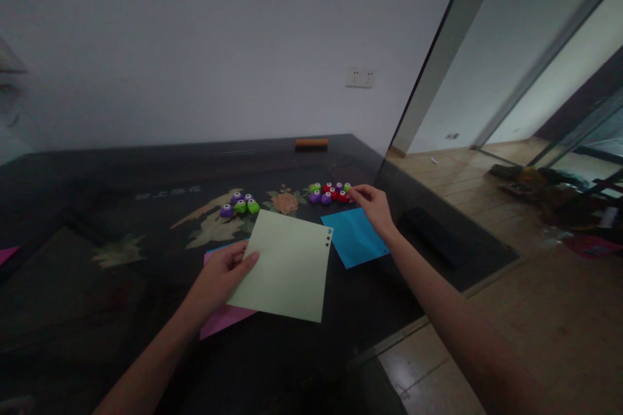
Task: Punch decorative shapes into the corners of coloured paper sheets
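My left hand (226, 272) grips the left edge of a pale green sheet of paper (289, 266), thumb on top. Small shapes are cut through its upper right corner, and blue shows through one. Beneath that sheet, pink paper (224, 320) sticks out. My right hand (372, 204) is closed in a pinch at the right end of a group of small red, green and purple paper punches (331, 193); whatever its fingertips hold is hidden. Below this hand lies a blue sheet (355, 237) with a small dark mark near its right corner.
Several purple and green punches (239, 205) stand left of centre on the dark, flower-printed table (160, 175). An orange-brown bar (312, 142) lies by the wall. A long black object (433, 235) sits near the right edge. Tiled floor (516, 298) lies beyond.
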A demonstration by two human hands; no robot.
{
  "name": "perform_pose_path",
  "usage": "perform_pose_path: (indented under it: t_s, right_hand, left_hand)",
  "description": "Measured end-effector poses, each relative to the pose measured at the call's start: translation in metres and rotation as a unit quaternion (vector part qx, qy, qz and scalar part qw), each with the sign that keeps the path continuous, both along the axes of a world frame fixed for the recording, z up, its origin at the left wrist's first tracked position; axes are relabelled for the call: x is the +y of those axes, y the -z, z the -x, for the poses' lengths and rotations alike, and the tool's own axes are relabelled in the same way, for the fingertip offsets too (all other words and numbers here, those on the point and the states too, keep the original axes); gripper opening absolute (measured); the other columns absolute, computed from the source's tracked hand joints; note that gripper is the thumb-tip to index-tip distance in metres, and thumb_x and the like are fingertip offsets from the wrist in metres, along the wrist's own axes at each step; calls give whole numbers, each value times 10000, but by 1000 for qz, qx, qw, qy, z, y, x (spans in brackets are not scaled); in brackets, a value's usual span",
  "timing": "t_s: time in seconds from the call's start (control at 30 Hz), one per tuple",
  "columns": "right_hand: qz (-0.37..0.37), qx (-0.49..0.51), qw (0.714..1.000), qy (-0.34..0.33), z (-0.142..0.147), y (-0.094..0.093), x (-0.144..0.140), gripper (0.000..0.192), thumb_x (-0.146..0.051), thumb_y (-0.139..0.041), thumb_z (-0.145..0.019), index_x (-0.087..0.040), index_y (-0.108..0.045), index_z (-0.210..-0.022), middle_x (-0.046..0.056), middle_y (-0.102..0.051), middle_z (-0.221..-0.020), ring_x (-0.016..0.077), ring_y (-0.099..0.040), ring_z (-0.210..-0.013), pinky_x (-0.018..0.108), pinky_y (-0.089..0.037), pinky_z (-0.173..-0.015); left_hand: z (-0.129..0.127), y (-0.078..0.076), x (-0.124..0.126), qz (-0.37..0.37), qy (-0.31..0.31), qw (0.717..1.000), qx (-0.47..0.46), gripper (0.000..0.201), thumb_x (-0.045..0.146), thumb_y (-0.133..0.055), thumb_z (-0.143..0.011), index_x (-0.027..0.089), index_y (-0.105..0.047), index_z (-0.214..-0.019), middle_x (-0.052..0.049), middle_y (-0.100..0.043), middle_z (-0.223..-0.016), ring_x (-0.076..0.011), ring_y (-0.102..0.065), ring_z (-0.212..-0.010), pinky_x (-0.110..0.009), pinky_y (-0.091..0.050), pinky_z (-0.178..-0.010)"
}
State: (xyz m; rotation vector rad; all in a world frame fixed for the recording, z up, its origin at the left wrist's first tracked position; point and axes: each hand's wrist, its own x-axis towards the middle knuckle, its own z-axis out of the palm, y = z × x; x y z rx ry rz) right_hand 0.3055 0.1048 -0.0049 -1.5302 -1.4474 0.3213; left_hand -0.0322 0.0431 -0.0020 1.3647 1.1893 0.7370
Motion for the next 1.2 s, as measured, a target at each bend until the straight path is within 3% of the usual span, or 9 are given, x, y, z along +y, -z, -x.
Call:
perform_pose_path:
  t_s: [0.07, 0.13, 0.33, 0.5, 0.6, 0.73, 0.9, 1.07, 1.2]
  right_hand:
    - [51, 82, 983, -157, 21, -8, -19, 309, -403, -545, -820, -129, -682, -863, 64, -699, -769, 166, -644, -713, 283, -500, -666]
    - [114, 132, 954, -244, 38, -14, -34, 348, -438, -517, -839, -135, -678, -897, 66, -699, -788, 155, -643, -711, 271, -493, -645]
    - [255, 138, 888, -357, 62, -13, -53, 257, -355, -671, -738, -174, -672, -921, 15, -692, -733, 130, -619, -641, 237, -452, -598]
    - [290, 146, 882, -342, 61, 3, -51, 186, -313, -724, -667, -166, -656, -758, 12, -685, -694, 138, -609, -610, 237, -427, -562]
    - [279, 180, 900, -284, 55, 5, -47, 192, -305, -736, -636, -163, -642, -725, 10, -681, -668, 149, -615, -622, 258, -440, -599]
    - [244, 260, 907, -224, 50, 3, -45, 226, -327, -739, -607, -159, -631, -713, 13, -680, -668, 156, -614, -623, 271, -437, -611]
    - [229, 311, 898, -209, 54, 3, -47, 256, -333, -749, -587, -167, -623, -735, 18, -688, -692, 166, -621, -631, 287, -442, -627]
    - [220, 298, 902, -221, 54, 8, -48, 267, -373, -712, -635, -170, -619, -781, 24, -676, -677, 172, -616, -621, 293, -443, -605]
    - [178, 285, 921, -198, 46, 5, -46, 268, -378, -711, -632, -166, -605, -758, 17, -650, -673, 161, -598, -619, 286, -440, -593]
  left_hand:
    - [0, 2, 1, 12, 11, 1000, -10, 518, 475, -644, -720, 152, -600, -1122, -51, -728, -741, -202, -656, -582, -259, -484, -481]
    - [-1, 3, 1, 23, 19, 999, -16, 523, 477, -651, -716, 153, -600, -1123, -55, -729, -758, -206, -661, -604, -263, -489, -498]
    - [-7, -3, -8, 41, 62, 997, 29, 462, 507, -624, -734, 133, -658, -1003, -46, -705, -691, -193, -640, -563, -251, -462, -491]
    - [-10, -7, -11, 7, 61, 997, 47, 393, 484, -627, -733, 151, -679, -934, -31, -690, -692, -169, -610, -557, -227, -429, -467]
    - [-7, -6, -7, -37, 10, 998, 47, 379, 446, -664, -705, 155, -656, -948, -17, -676, -673, -160, -601, -550, -222, -425, -466]
    - [-7, -3, -4, -40, -38, 998, 3, 387, 417, -677, -685, 151, -611, -959, 22, -609, -557, -128, -540, -451, -199, -355, -391]
    - [-16, 2, -5, -73, -24, 997, 10, 272, 416, -643, -706, 150, -622, -755, 19, -583, -508, -113, -506, -420, -208, -358, -398]
    - [-21, 6, -7, -173, -68, 982, 33, 197, 360, -628, -730, 164, -639, -740, 12, -610, -567, -135, -563, -517, -231, -440, -507]
    - [-32, 0, -11, -211, -91, 972, 44, 173, 339, -608, -745, 168, -632, -745, -4, -647, -643, -147, -599, -575, -235, -458, -535]
